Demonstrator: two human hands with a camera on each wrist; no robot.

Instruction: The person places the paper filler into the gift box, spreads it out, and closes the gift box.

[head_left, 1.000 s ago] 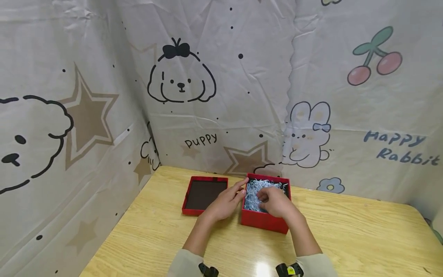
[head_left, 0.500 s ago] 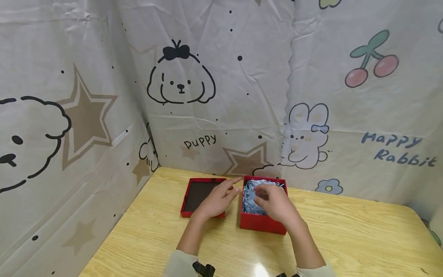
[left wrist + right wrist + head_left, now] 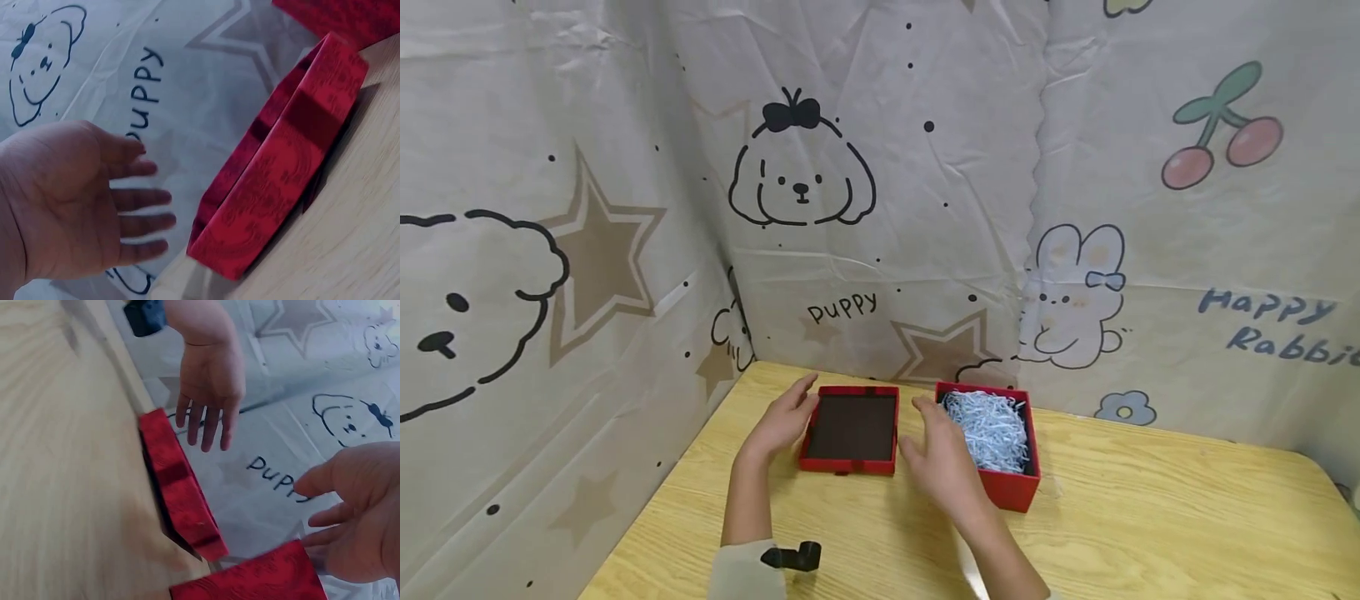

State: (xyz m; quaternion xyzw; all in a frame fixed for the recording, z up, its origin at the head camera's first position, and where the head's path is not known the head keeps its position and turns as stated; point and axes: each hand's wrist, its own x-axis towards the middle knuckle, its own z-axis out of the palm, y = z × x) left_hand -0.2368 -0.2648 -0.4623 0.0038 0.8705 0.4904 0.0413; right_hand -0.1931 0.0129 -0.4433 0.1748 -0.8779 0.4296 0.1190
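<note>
A shallow red box lid (image 3: 852, 465) lies on the table with its dark inside facing up. My left hand (image 3: 779, 423) is just left of it, fingers extended and holding nothing; the left wrist view shows the open palm (image 3: 69, 200) apart from the patterned lid (image 3: 281, 169). Between the lid and the deeper red box (image 3: 1011, 490) is my right hand (image 3: 942, 458), its fingers loosely extended and nothing in them. Pale blue shredded paper (image 3: 988, 429) fills the box. The right wrist view has the right hand (image 3: 359, 512) above the box (image 3: 262, 578).
Under everything is a light wooden table (image 3: 1150, 517). A printed cloth (image 3: 955, 250) with cartoon animals hangs behind it and along the left side. The deep box stands to the right of the lid, near the table's back edge.
My right hand has left the shredded paper and moved left, to the gap between box and lid. My left hand has gone from beside the box across to the lid's left side.
</note>
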